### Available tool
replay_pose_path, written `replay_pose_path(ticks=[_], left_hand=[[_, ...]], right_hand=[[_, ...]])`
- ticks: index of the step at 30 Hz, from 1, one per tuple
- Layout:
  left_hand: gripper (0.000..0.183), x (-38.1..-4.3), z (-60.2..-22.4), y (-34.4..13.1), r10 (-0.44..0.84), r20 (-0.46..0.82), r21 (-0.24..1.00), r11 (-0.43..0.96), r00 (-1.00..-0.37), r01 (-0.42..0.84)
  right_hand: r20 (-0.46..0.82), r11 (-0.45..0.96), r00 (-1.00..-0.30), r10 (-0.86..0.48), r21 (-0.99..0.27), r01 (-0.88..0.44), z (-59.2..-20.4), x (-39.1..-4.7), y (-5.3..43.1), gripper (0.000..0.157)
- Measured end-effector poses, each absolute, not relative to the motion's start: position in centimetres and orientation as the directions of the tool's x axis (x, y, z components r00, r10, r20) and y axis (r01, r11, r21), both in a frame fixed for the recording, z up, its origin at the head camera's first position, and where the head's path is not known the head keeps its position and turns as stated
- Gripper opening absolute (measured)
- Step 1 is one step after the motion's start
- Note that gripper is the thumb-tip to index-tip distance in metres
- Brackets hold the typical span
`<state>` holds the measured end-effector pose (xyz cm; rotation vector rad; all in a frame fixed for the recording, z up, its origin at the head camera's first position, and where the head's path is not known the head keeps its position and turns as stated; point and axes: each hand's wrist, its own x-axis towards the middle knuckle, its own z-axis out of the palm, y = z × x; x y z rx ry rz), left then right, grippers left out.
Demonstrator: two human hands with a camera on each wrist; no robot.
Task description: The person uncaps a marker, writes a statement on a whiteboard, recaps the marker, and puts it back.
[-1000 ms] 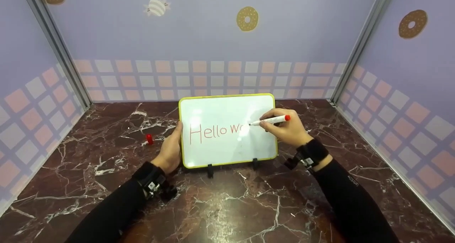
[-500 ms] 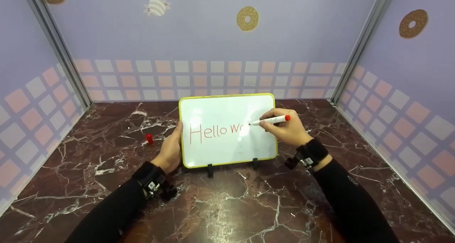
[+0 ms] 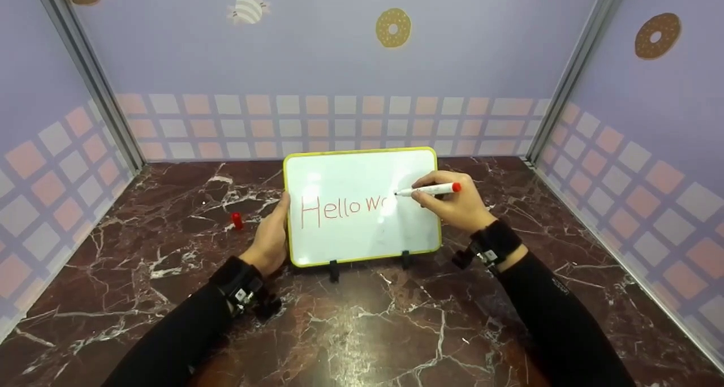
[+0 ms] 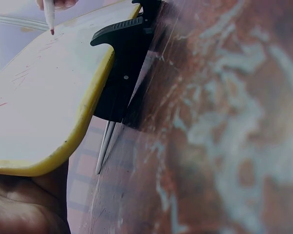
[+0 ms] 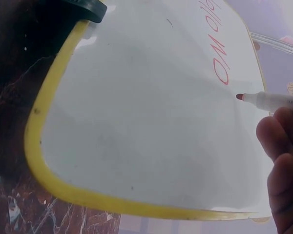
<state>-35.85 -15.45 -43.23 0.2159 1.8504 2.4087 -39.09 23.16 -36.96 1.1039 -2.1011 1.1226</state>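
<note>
A small whiteboard (image 3: 362, 240) with a yellow frame stands tilted back on black stand feet (image 3: 334, 271). Red handwriting (image 3: 346, 207) on it reads "Hello wo". My left hand (image 3: 268, 241) holds the board's left edge, thumb along the frame; its other fingers are hidden behind the board. In the left wrist view the palm (image 4: 19, 209) lies by the yellow corner. My right hand (image 3: 459, 203) pinches a white marker (image 3: 432, 190) with a red end. Its tip is at the board just right of the last letter; whether it touches I cannot tell.
A red marker cap (image 3: 237, 220) lies on the dark marbled tabletop (image 3: 362, 342), left of my left hand. Lilac walls (image 3: 328, 53) with pink and white squares enclose the back and both sides.
The marker's tip has shifted very slightly upward by the last letter. Both hands keep their hold, and the board and cap stay in place.
</note>
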Motion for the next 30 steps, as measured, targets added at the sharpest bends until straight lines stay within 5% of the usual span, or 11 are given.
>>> replay_pose_path(ticks=[30], left_hand=[[0.071, -35.69, -43.05, -15.38, 0.182, 0.052, 0.963, -0.268, -0.982, 0.001]], right_hand=[[0.674, 0.304, -0.6, -0.431, -0.517, -0.8, -37.02, -38.92, 23.11, 0.007]])
